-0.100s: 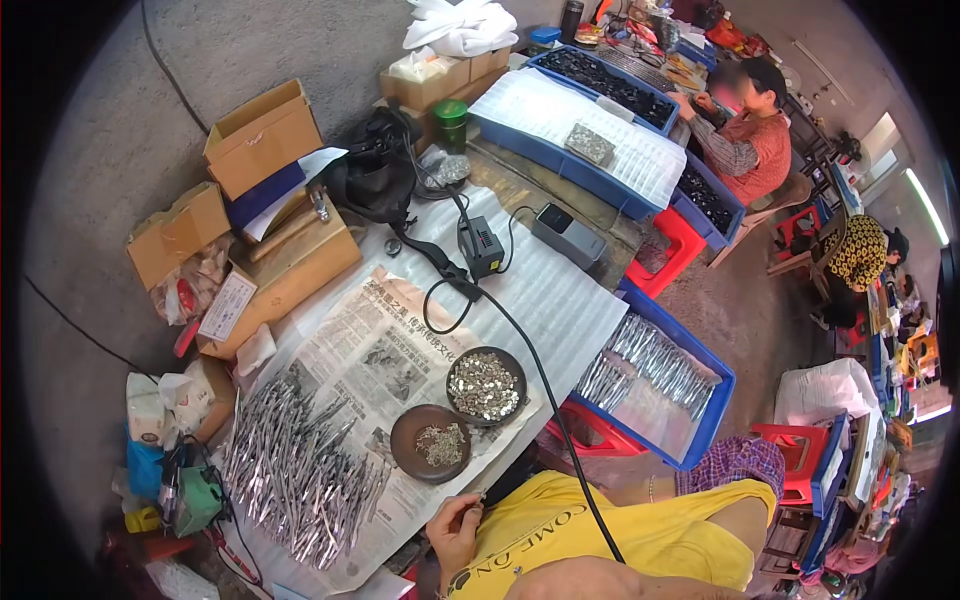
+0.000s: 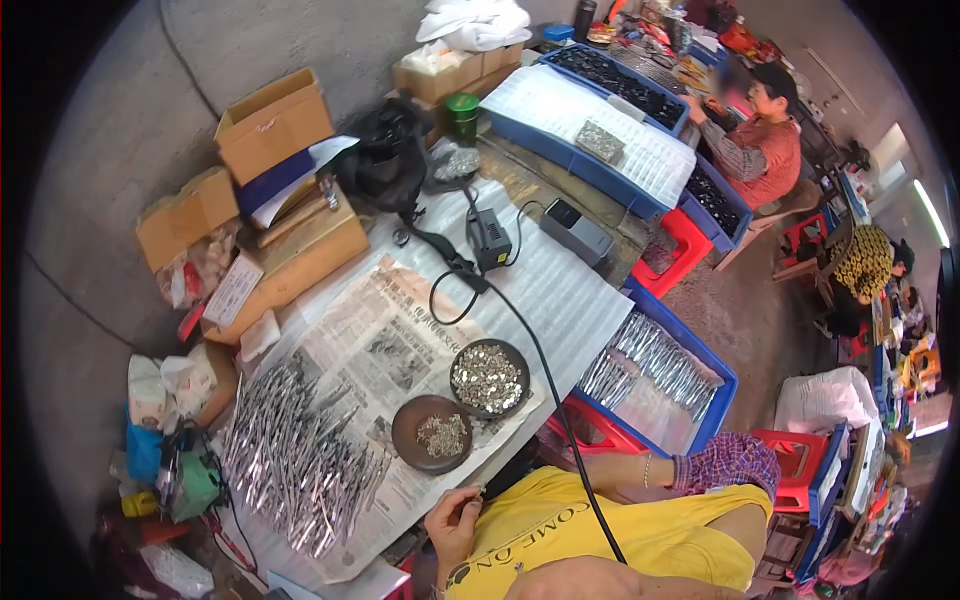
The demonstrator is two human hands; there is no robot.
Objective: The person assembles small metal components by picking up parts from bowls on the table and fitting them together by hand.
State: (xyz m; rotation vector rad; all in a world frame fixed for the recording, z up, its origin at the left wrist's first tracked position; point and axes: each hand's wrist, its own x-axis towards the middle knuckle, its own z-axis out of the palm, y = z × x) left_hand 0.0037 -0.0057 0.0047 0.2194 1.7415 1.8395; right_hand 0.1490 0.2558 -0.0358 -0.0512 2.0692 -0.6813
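My left hand [image 2: 453, 523] is at the table's near edge, thumb and fingertips pinched on a small shiny metal piece [image 2: 481, 492]. My right hand [image 2: 612, 468], wearing a bracelet at the wrist, reaches in from the right; its fingers are hidden behind my yellow shirt. Closest to the left hand is a brown round dish [image 2: 408, 452] with a small heap of tiny metal parts [image 2: 441, 436]. Touching it is a darker dish [image 2: 522, 398] full of small silvery discs [image 2: 487, 378]. Many slim silvery metal strips [image 2: 300, 450] lie piled on newspaper [image 2: 385, 300] at the left.
A blue tray [image 2: 712, 425] holding rows of slim metal strips is by a red stool [image 2: 590, 425]. A black cable [image 2: 535, 350] crosses the table from a small black device [image 2: 490, 240]. Cardboard boxes [image 2: 275, 130] stand at the back left. A co-worker [image 2: 765, 150] sits at the far right.
The whole view has shifted slightly, so the table things appear a little to the right. My left hand keeps its pinch, and the right arm stays much the same.
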